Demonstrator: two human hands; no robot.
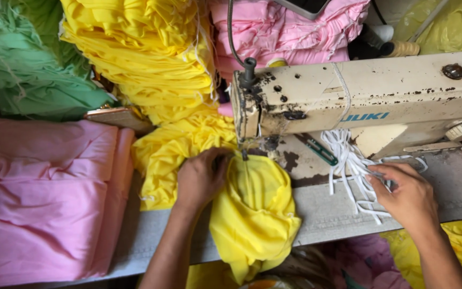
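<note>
1. Found the yellow garment (255, 214) bunched at the near edge of the table (327, 217), with its lower folds spilling over that edge toward the wearer.
2. Traced its long axis from that near edge straight away to the needle foot (245, 155), the far tip of the cloth tucked right under it.
3. Noted the left hand (199, 179) touching the garment's far left flank, just beside the needle foot, with the fingers curled down into the cloth; could not tell whether pinching a fold or only pressing it flat.
4. Placed the right hand (407, 195) well apart from the garment, toward the table's right end, with the fingers closed loosely on a strand of the white cords (348, 160) and the palm turned down.
5. Judged the left hand the nearer of the two by far: already on the cloth, while the right had bare table between it and the garment.
6. Saw the white cords looped in a tangle under the arm of the cream, rust-spotted sewing machine (375, 96), which spanned the table's right half.
7. Marked a folded pink stack (44, 198) at the left end and more yellow cloth (161, 155) between it and the left hand.
8. Spotted, along the far edge, heaps of green fabric (33, 64), a yellow pile (145, 59) and pink fabric (279, 29).
</note>
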